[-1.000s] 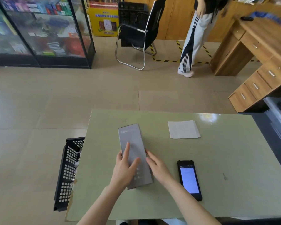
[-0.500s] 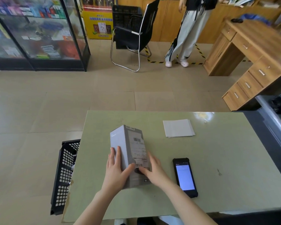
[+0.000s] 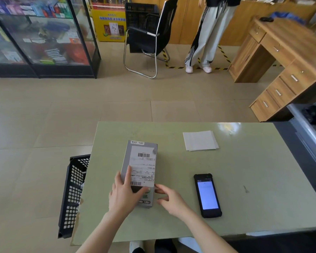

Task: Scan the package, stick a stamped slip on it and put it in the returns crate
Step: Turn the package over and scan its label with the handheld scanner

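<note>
The package [image 3: 142, 167], a long grey box, lies flat on the green table [image 3: 244, 170] with its white barcode label facing up. My left hand [image 3: 124, 194] holds its near end, fingers along the left side and thumb across the top. My right hand [image 3: 171, 199] hovers at the box's near right corner with loosely bent fingers and holds nothing. A black handheld scanner [image 3: 207, 195] with a lit screen lies to the right of my right hand. A small stack of white slips [image 3: 200, 140] sits further back on the right. The black perforated crate [image 3: 73, 194] stands on the floor against the table's left edge.
A dark machine [image 3: 310, 125] borders the table's right side. Beyond the table are tiled floor, a black chair [image 3: 148, 37], a glass display case [image 3: 40, 37], a wooden desk [image 3: 281, 52] and a standing person [image 3: 206, 33].
The package was rolled from its plain face, through standing on its side, to lying label-up. My right hand has come off the box; my left hand stays on it.
</note>
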Demonstrator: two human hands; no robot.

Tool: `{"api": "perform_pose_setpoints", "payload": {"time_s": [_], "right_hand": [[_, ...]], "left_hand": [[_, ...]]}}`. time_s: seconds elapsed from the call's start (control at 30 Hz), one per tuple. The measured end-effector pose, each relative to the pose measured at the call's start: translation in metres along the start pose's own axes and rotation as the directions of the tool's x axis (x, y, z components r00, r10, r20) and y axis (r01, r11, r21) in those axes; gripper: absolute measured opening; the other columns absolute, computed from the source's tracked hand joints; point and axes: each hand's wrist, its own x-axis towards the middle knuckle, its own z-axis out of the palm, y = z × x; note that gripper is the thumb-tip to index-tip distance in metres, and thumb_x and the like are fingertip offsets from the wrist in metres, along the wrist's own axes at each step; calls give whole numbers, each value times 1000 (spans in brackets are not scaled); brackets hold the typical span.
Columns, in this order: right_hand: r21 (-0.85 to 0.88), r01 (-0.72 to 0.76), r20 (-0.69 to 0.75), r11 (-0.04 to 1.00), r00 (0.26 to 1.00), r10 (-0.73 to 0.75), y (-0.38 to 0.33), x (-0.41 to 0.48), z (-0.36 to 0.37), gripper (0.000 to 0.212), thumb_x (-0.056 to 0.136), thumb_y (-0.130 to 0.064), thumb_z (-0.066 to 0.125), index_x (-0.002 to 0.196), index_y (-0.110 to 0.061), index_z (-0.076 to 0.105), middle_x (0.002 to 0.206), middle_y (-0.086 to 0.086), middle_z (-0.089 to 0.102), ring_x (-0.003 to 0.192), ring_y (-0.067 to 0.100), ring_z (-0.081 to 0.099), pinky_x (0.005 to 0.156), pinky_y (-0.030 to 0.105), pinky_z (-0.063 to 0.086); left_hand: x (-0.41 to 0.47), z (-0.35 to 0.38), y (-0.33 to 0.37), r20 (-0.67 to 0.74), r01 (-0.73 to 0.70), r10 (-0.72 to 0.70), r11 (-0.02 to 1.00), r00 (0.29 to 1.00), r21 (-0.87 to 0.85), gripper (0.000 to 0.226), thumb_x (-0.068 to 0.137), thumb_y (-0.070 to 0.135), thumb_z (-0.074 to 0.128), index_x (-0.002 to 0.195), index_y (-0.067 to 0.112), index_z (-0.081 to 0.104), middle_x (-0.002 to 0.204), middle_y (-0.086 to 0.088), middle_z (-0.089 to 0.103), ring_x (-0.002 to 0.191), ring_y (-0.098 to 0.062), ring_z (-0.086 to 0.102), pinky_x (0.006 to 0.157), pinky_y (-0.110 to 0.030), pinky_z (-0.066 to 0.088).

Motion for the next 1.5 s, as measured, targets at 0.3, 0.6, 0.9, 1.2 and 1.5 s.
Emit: {"api": "perform_pose_setpoints", "payload": {"time_s": [0.3, 0.6, 0.9, 1.2, 1.5], "right_hand": [[-262, -274, -441, 925, 887, 137, 50, -11, -63, 64, 87, -27, 61, 144, -22, 33, 151, -1, 35, 134, 22, 37, 104, 35, 39], [-161, -567, -582, 808, 715, 386, 82, -13, -95, 87, 59, -53, 77, 132, -22, 40, 126, 4, 48, 115, 27, 46, 82, 37, 48], [-19, -618, -589, 786, 642, 491, 90, -3, -83, 96, 56, -30, 85, 135, -20, 31, 127, 7, 40, 113, 30, 43, 70, 37, 43], [-20, -662, -563, 750, 627, 539, 94, -1, -84, 88, 54, -26, 88, 122, -5, 38, 127, 10, 39, 112, 32, 42, 70, 39, 49], [-9, -650, -532, 760, 647, 546, 95, 1, -94, 95, 50, -22, 86, 129, -10, 34, 128, 10, 36, 118, 31, 38, 77, 41, 48]], "left_hand": [[4, 16, 37, -30, 130, -127, 958, 991, 254, 136, 56, 79, 60, 150, 14, -14, 156, -25, -16, 146, -38, -6, 115, -60, 8], [41, -24, -5, 136, -146, 96, 892, 986, 428, 134, 49, 72, 67, 149, 38, -15, 159, -1, -24, 147, -28, -17, 111, -67, 1], [77, -56, -2, 353, -396, 221, 720, 909, 569, 127, 68, 39, 80, 146, 44, -20, 157, 5, -27, 147, -27, -19, 110, -73, 8], [97, -68, 9, 434, -600, 415, 594, 800, 536, 114, 78, -18, 49, 144, 36, -26, 157, 14, -27, 148, -19, -16, 120, -51, 13], [106, -67, 13, 390, -467, 293, 733, 873, 495, 136, 48, 62, 83, 149, 45, -7, 159, 11, -22, 147, -18, -18, 109, -72, 13]]}}
